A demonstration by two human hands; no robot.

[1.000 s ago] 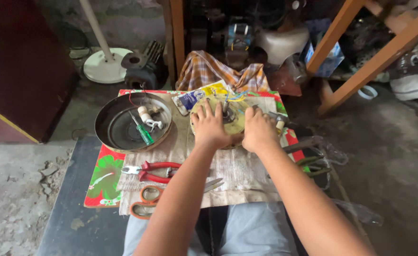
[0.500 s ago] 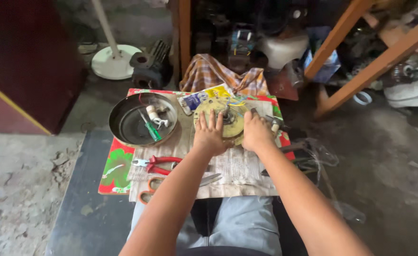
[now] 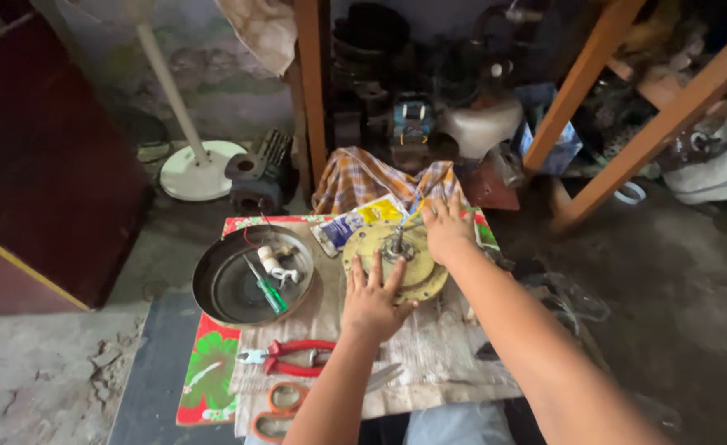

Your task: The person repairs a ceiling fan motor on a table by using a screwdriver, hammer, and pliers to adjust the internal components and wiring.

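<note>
Seemingly mid-job, the round yellowish motor plate point(image 3: 396, 264) lies near the far edge of the small table point(image 3: 207, 379), its shaft exposed. The left hand point(image 3: 373, 301) rests flat, fingers spread, on its near rim; the right hand point(image 3: 446, 231) presses open-palmed on its far side. Neither grips anything. Red pliers point(image 3: 289, 357) and the pan point(image 3: 252, 276) sit untouched; the scissors are cut off below.

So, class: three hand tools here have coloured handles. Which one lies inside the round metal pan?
The green-handled screwdriver lies in the pan; red pliers and orange scissors lie outside.
</note>
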